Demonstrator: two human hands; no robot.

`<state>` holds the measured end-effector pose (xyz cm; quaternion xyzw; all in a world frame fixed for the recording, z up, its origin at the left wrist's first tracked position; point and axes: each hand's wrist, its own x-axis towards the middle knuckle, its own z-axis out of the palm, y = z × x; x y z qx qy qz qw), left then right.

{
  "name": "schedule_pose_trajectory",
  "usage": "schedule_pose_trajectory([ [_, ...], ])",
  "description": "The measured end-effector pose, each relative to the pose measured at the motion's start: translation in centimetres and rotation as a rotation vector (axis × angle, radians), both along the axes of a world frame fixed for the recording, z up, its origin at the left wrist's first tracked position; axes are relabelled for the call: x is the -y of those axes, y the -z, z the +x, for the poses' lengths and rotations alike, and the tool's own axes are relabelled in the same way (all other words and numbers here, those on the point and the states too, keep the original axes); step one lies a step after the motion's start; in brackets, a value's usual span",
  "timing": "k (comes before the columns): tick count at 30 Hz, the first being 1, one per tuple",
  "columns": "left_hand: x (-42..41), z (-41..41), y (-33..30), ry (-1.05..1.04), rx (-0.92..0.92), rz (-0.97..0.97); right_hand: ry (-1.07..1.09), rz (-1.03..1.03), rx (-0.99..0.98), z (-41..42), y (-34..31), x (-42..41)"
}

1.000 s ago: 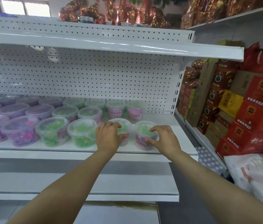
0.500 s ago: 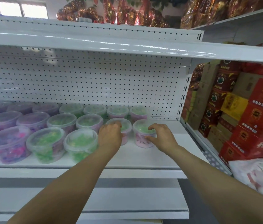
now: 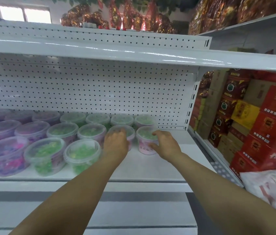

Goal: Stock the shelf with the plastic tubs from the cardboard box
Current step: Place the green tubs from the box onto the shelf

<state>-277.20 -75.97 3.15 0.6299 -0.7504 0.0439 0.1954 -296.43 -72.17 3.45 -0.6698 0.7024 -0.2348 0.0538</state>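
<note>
Tubs are being set into the second row on the shelf (image 3: 150, 170).

One tub (image 3: 146, 141) with green contents is clasped by the right hand (image 3: 166, 145), fingers curled round its side, at about 1 o'clock from the shelf's front middle. Its neighbour (image 3: 128, 133) at 12 o'clock is covered by the left hand (image 3: 116, 141); whether those fingers are clamped cannot be told. Both should be pushed back level, lined up behind the front row (image 3: 81, 155), then released gently.

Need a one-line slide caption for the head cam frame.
Left hand and right hand each hold a green-filled tub in the second row of the white shelf.
</note>
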Motion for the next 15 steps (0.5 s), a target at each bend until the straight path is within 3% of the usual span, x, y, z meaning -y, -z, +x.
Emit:
schedule_pose_trajectory([
  [15, -14.6, -8.2, -7.1, 0.087, -0.191, -0.073, 0.064, -0.146, 0.011, -7.7, -8.5, -15.3],
])
